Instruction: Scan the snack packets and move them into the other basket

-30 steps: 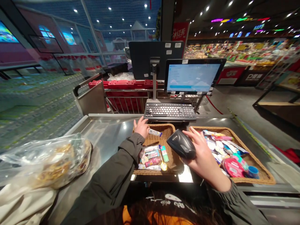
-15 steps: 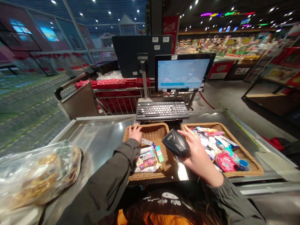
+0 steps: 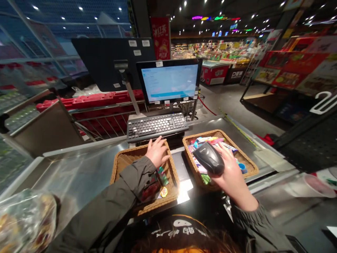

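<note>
Counter (image 3: pixel 84 163) gleams, shop (image 3: pixel 223 52) beyond — right grip (image 3: pixel 229 172) clamped on scanner (image 3: pixel 209 159), left grip (image 3: pixel 157 153) apart.

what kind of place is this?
Most likely a supermarket checkout: the right hand holds a black handheld barcode scanner, a lit monitor stands behind a keyboard, and colorful stocked displays fill the background.

Right hand (image 3: pixel 231 175) grips scanner (image 3: pixel 209 158); left hand (image 3: pixel 157 153) over basket (image 3: pixel 158 204).
</note>
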Demonstrator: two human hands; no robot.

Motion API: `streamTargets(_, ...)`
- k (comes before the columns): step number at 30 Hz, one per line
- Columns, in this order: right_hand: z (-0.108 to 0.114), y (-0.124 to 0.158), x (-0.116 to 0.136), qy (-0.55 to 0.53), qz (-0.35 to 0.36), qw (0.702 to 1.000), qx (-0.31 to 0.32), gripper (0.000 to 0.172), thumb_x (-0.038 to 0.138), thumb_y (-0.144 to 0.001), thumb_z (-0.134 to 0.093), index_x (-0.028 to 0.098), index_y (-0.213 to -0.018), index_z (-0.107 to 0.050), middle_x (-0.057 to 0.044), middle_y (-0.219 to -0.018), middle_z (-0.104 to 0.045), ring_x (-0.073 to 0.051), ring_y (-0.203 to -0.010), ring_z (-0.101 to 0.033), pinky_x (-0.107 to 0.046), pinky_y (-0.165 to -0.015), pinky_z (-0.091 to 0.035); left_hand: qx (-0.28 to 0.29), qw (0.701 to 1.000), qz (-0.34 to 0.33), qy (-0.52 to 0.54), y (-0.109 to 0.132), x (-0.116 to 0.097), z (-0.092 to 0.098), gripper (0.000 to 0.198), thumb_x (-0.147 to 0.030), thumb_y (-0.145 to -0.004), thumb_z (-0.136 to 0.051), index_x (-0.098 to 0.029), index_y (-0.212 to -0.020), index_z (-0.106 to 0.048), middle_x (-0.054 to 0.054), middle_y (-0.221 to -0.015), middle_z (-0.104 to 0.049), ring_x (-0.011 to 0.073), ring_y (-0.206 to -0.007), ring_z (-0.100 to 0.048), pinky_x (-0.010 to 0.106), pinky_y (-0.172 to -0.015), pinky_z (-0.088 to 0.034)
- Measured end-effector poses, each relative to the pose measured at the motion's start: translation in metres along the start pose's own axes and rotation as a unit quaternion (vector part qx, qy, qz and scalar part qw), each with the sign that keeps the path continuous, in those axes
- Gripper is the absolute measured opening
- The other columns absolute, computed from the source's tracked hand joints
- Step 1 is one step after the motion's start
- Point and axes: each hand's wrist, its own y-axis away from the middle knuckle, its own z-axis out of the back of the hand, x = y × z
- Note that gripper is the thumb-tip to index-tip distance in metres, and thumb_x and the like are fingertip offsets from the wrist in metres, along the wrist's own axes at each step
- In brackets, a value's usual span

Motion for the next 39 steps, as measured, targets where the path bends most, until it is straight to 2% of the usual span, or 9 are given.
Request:
streamTargets(8,0.027,0.031,-0.043,0.045,-0.090,0.995,-0.029,0.058,0.035,-0.078,-0.066,0.021,-0.131,-0.048,-0.017,-0.135,-0.055,-0.042,-0.140,-0.036,-0.072,-0.110,-0.026,0.058,0.997,-0.053,-0.013,-0.074,-0.058,-0.034,0.054,-0.060,-0.076,-0.068,-0.020,-0.113,-0.068,0.017,-0.152,-0.042,0.0368,-0.147,-0.023,0.068,-0.114,-0.016)
streamTargets(12,0.033,0.032,-0.046,0.027,-0.093,0.995,-0.021,0.057,0.033,-0.077,-0.066,0.021,-0.130,-0.048,-0.017,-0.133,-0.055,-0.042,-0.140,-0.036,-0.072,-0.110,-0.025,0.085,0.994,-0.044,-0.058,-0.109,-0.085,-0.057,0.067,-0.067,-0.066,-0.070,-0.016,-0.110,-0.071,0.021,-0.151,-0.040,0.0411,-0.147,-0.018,0.068,-0.115,-0.003)
streamTargets(17,0.038,0.031,-0.049,0.022,-0.085,0.996,-0.012,0.058,0.030,-0.075,-0.066,0.022,-0.129,-0.048,-0.015,-0.132,-0.055,-0.041,-0.140,-0.036,-0.070,-0.111,-0.025,0.115,0.988,-0.018,-0.102,-0.125,-0.111,-0.080,0.068,-0.059,-0.059,-0.077,-0.020,-0.115,-0.070,0.019,-0.147,-0.048,0.0439,-0.147,-0.014,0.064,-0.115,0.012)
streamTargets(22,0.037,0.034,-0.057,0.028,-0.077,0.997,-0.010,0.050,0.031,-0.077,-0.066,0.022,-0.125,-0.050,-0.015,-0.132,-0.055,-0.040,-0.141,-0.035,-0.069,-0.112,-0.024,0.084,0.993,0.017,-0.076,-0.124,-0.110,-0.082,0.042,-0.036,-0.070,-0.068,-0.019,-0.109,-0.072,0.018,-0.141,-0.053,0.0416,-0.146,-0.020,0.066,-0.115,0.006)
streamTargets(27,0.036,0.032,-0.061,0.020,-0.082,0.996,-0.010,0.054,0.033,-0.078,-0.066,0.020,-0.128,-0.049,-0.017,-0.133,-0.055,-0.041,-0.140,-0.036,-0.071,-0.111,-0.026,0.045,0.998,0.028,-0.045,-0.125,-0.104,-0.068,0.032,-0.031,-0.072,-0.063,-0.016,-0.098,-0.074,0.018,-0.136,-0.057,0.0400,-0.143,-0.028,0.067,-0.116,-0.007)
streamTargets(30,0.036,0.030,-0.061,0.017,-0.078,0.997,-0.005,0.058,0.033,-0.078,-0.066,0.020,-0.132,-0.047,-0.016,-0.136,-0.054,-0.041,-0.140,-0.036,-0.071,-0.112,-0.026,0.031,0.999,0.014,-0.008,-0.123,-0.101,-0.050,0.027,-0.037,-0.071,-0.066,-0.018,-0.089,-0.074,0.014,-0.139,-0.056,0.0397,-0.142,-0.030,0.070,-0.115,-0.012)
streamTargets(34,0.038,0.028,-0.059,0.019,-0.065,0.998,-0.018,0.058,0.033,-0.079,-0.065,0.021,-0.132,-0.047,-0.016,-0.136,-0.053,-0.042,-0.140,-0.035,-0.071,-0.112,-0.024,-0.037,0.996,-0.069,0.039,-0.109,-0.089,-0.007,0.024,-0.037,-0.073,-0.067,-0.022,-0.090,-0.072,0.006,-0.152,-0.044,0.0387,-0.147,-0.022,0.070,-0.114,-0.012)
streamTargets(36,0.039,0.026,-0.056,0.020,-0.053,0.998,-0.027,0.056,0.033,-0.080,-0.064,0.022,-0.131,-0.047,-0.016,-0.134,-0.053,-0.043,-0.140,-0.035,-0.072,-0.111,-0.024,-0.093,0.988,-0.118,0.037,-0.096,-0.079,0.017,0.028,-0.034,-0.075,-0.066,-0.023,-0.100,-0.071,0.006,-0.156,-0.037,0.0367,-0.149,-0.016,0.067,-0.116,-0.008)
streamTargets(39,0.042,0.020,-0.045,0.018,-0.019,0.999,-0.045,0.057,0.035,-0.081,-0.062,0.021,-0.134,-0.045,-0.017,-0.135,-0.052,-0.043,-0.141,-0.033,-0.072,-0.112,-0.023,-0.172,0.975,-0.139,0.025,-0.076,-0.063,0.051,0.032,-0.033,-0.076,-0.066,-0.025,-0.107,-0.070,0.008,-0.159,-0.032,0.0341,-0.150,-0.012,0.063,-0.117,-0.006)
